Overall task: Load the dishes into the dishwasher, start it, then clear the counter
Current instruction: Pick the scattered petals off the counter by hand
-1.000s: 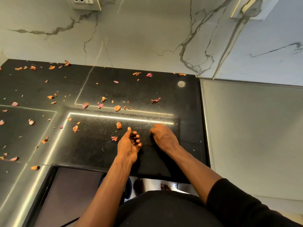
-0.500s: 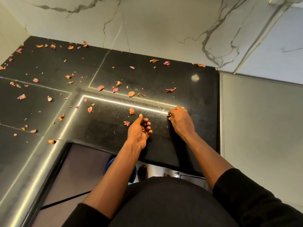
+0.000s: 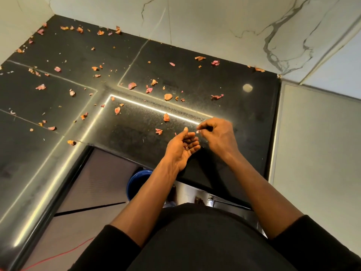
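Observation:
Several pink and orange petal scraps (image 3: 167,97) lie scattered over the black L-shaped counter (image 3: 244,118). My left hand (image 3: 180,148) is cupped palm up above the counter's front part, with a few collected scraps resting in it. My right hand (image 3: 218,134) hovers just to its right, thumb and forefinger pinched on one small pale scrap (image 3: 197,131) close to the left palm. The nearest loose scraps are one (image 3: 158,131) just left of my left hand and another (image 3: 166,117) beyond it on the bright light streak.
A white marble wall (image 3: 214,26) backs the counter. A pale grey cabinet side (image 3: 316,143) rises at the right edge. Below the counter's front edge are grey cabinet fronts (image 3: 97,184), a blue bucket (image 3: 136,180) and a red cord (image 3: 58,255) on the floor.
My right hand lifted off the counter with a pinched scrap and moved left toward my cupped left hand. The camera view tilted lower and shifted.

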